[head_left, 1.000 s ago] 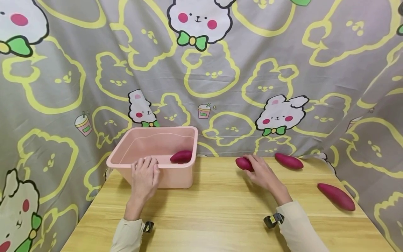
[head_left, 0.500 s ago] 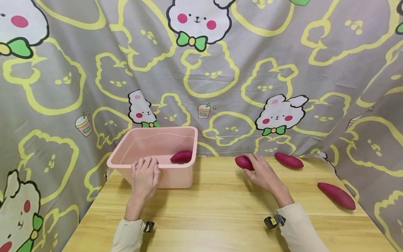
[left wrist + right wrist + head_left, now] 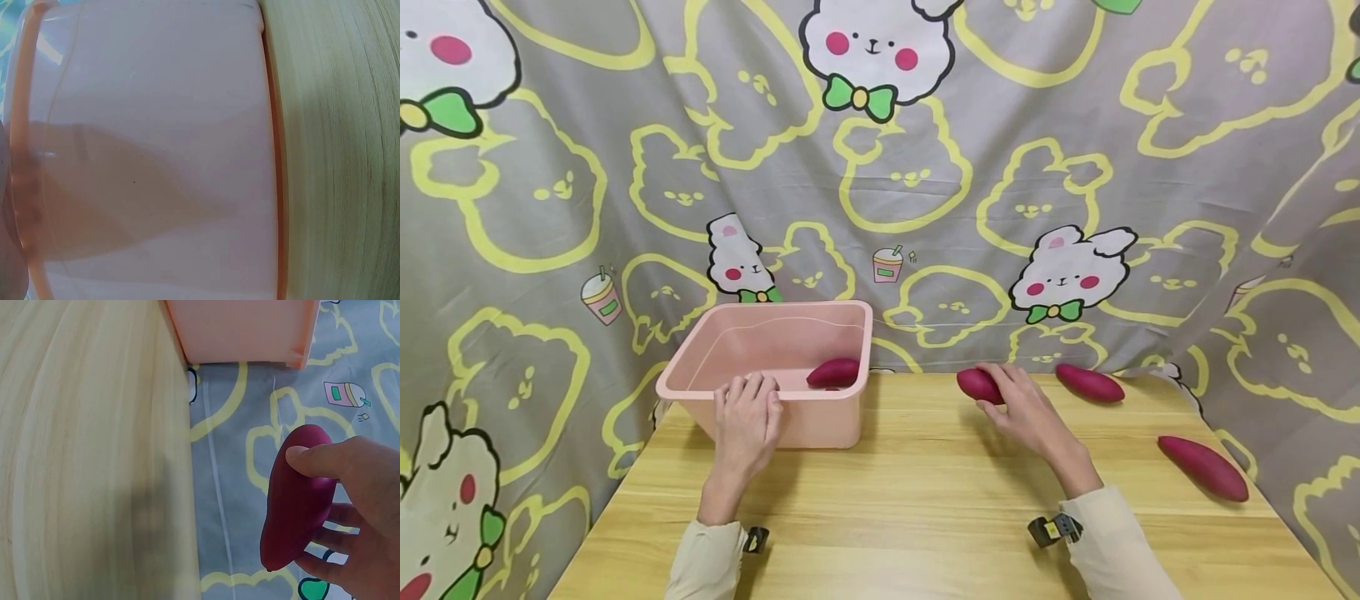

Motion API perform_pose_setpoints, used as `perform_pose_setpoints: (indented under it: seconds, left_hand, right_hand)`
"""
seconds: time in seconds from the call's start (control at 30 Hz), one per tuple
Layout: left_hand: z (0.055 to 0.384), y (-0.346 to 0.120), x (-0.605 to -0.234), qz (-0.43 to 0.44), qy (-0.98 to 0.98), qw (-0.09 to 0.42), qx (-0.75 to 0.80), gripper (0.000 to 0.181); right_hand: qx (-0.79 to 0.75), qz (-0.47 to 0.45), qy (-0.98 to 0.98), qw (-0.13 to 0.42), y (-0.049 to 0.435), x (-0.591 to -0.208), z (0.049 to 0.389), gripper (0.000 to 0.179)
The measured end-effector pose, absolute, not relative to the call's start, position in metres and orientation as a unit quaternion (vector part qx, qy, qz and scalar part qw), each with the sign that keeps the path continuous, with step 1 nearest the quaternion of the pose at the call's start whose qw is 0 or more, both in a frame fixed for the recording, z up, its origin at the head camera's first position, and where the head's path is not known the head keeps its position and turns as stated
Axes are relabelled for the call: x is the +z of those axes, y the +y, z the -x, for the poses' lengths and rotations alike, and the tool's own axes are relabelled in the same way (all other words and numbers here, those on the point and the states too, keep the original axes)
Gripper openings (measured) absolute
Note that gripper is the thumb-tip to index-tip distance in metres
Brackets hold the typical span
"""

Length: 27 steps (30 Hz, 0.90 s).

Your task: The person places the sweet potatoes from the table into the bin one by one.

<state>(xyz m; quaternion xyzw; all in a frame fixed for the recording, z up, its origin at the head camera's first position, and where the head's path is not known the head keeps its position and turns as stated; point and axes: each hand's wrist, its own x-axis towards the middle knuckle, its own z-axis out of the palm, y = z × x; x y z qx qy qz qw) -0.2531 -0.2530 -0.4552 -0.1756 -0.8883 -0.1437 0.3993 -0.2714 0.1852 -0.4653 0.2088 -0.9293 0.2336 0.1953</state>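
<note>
My right hand (image 3: 1028, 417) holds a purple sweet potato (image 3: 976, 385) near the back edge of the table. In the right wrist view the thumb lies across one side of this sweet potato (image 3: 294, 506) and the fingers curl behind it. My left hand (image 3: 747, 421) grips the front rim of a pink plastic bin (image 3: 820, 425) at the back left. Inside the bin lies another sweet potato (image 3: 833, 372), with a bit of purple showing below it over the rim. The left wrist view is filled mostly by the bin's side wall (image 3: 156, 94).
Two more sweet potatoes rest on the wooden table (image 3: 887, 517): one (image 3: 1090, 383) at the back right, another (image 3: 1204, 468) near the right edge. A patterned grey curtain (image 3: 925, 208) hangs right behind the table and along both sides.
My right hand, with the sweet potato in it, has shifted slightly left and up in the head view. My left hand stays on the bin's rim.
</note>
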Motion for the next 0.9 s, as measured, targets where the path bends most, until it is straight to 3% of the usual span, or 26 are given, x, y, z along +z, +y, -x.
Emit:
perform_pose_setpoints:
  seconds: [0.9]
  left_hand:
    - [0.253, -0.252, -0.454, 0.176, -0.886, 0.403, -0.145, 0.035]
  right_hand:
    - [0.223, -0.249, -0.911, 0.243, 0.169, -0.436, 0.263, 0.057]
